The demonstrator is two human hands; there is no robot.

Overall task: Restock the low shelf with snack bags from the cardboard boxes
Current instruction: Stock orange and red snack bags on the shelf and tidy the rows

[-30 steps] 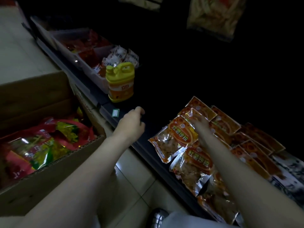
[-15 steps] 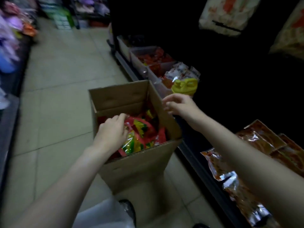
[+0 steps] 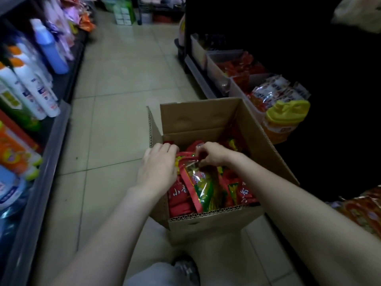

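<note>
Your left hand [image 3: 158,168] lies over the near-left corner of the cardboard box [image 3: 208,226], fingers curled down onto the red packets at that side, though whether they actually grip one you cannot tell from here; your right hand [image 3: 212,154] is just beside it toward the box's middle, fingertips pinching the crinkled top edge of a snack bag [image 3: 201,186]. That bag is glossy film, red along its borders with a clear, shiny green-and-yellow window, flat and oblong; it stands tilted among the others, its long axis running from the near wall of the box up toward your right hand, pinched end pointing to the far wall. More red packets [image 3: 179,195] with white lettering are packed upright around it. The box is plain brown corrugated board, its fluted edge showing along the near rim, flaps open, sitting on pale smooth floor tiles [image 3: 115,112]. Right of the box runs the low shelf [image 3: 198,73], dark, holding translucent plastic bins [image 3: 216,65] of red packets and, just beside the box's far-right corner, a yellow plastic jug [image 3: 286,116] with a moulded handle. Well left of the box stand white bottles [image 3: 31,85] with orange caps.
</note>
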